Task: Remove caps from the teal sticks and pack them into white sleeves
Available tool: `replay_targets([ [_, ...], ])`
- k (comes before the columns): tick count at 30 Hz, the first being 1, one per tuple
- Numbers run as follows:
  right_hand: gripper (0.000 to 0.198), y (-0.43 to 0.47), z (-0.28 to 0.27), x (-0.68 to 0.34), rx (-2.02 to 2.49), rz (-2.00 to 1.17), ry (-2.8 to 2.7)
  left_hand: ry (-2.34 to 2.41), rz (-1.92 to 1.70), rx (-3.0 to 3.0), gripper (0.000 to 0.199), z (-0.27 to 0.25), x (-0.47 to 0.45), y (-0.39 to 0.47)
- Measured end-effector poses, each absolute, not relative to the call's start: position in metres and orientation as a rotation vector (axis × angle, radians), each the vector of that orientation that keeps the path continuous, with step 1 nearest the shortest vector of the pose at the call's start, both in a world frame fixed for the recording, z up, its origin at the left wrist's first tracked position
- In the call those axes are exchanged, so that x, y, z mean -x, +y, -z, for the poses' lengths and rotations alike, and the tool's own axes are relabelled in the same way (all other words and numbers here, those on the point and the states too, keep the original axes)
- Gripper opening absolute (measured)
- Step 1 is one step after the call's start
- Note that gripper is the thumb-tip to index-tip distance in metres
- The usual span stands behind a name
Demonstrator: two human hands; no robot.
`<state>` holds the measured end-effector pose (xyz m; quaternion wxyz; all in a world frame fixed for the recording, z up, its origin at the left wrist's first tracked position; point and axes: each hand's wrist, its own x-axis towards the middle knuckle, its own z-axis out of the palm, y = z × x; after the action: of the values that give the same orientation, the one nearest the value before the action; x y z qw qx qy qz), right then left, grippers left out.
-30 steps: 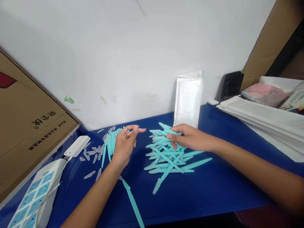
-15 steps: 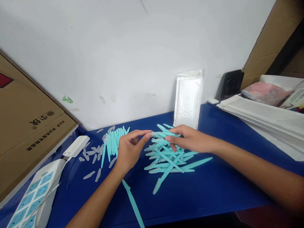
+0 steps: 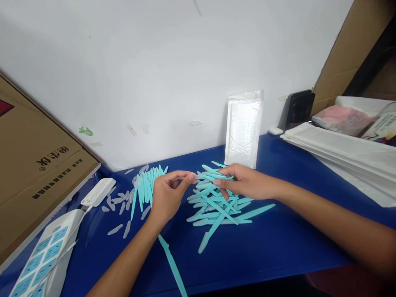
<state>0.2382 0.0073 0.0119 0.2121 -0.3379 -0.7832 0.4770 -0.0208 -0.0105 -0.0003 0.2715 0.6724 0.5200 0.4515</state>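
Observation:
On the blue table (image 3: 278, 247), my right hand (image 3: 244, 182) holds a teal plastic stick (image 3: 206, 176) by its middle, just above a loose pile of teal sticks (image 3: 216, 208). My left hand (image 3: 168, 194) pinches a small clear cap (image 3: 195, 176) at that stick's left tip, between thumb and forefinger. The two hands nearly meet over the pile's left edge. Behind my left hand lies a tidy row of teal sticks (image 3: 146, 186).
Clear caps (image 3: 119, 203) lie scattered left of the row. One teal stick (image 3: 173, 266) lies near the front edge. A white power strip (image 3: 43, 255) and a cardboard box (image 3: 34, 173) are at left. A bubble mailer (image 3: 243, 128) leans on the wall, and white bags (image 3: 349, 154) are stacked at right.
My left hand moved right with the clear cap from near the row to the tip of the stick in my right hand. The right hand barely shifted.

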Motion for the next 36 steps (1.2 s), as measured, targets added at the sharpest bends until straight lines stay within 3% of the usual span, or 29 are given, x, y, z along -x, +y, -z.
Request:
replay_targets([
  [36, 0.054, 0.012, -0.009, -0.241, 0.885, -1.298, -2.231, 1.376, -1.139, -1.922, 0.028, -0.003, 0.024, -0.011],
])
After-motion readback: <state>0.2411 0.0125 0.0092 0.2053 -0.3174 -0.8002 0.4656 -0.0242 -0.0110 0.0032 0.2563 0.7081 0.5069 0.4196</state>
